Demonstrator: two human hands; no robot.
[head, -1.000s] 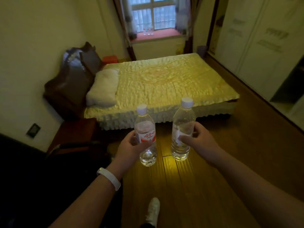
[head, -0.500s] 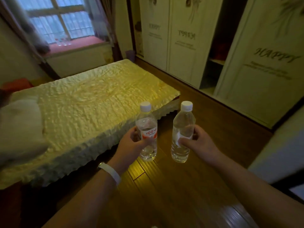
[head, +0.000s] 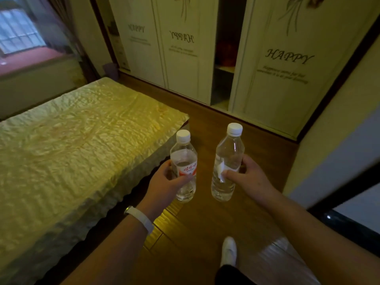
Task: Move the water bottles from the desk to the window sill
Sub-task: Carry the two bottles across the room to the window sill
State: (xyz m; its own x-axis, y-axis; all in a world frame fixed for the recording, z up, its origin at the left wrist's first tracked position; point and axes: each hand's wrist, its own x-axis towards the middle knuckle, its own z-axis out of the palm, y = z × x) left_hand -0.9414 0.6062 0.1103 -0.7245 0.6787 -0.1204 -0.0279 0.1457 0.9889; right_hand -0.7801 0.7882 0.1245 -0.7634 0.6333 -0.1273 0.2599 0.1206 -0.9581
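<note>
The bed (head: 67, 145) has slid leftward; my left hand (head: 164, 186) clasps the red-labelled bottle (head: 184, 168), my right hand (head: 246, 177) the taller bottle (head: 227, 161), both upright for carrying to the sill (head: 30, 60).

Bed (head: 72, 140), left half of view: yellow-gold quilted cover, ruffled edge hanging over the near side. Glossy wood plank floor (head: 205, 233) to its right. Far wall: cream wardrobe (head: 283, 83), sliding doors printed "HAPPY" with floral motifs; dark gap (head: 224, 83) between two doors, something reddish on a shelf inside, unclear. Small purple bin (head: 111, 70) at the wardrobe's left end, near a dark curtain (head: 61, 33). White shoe (head: 229, 250) on floor, bottom centre.
</note>
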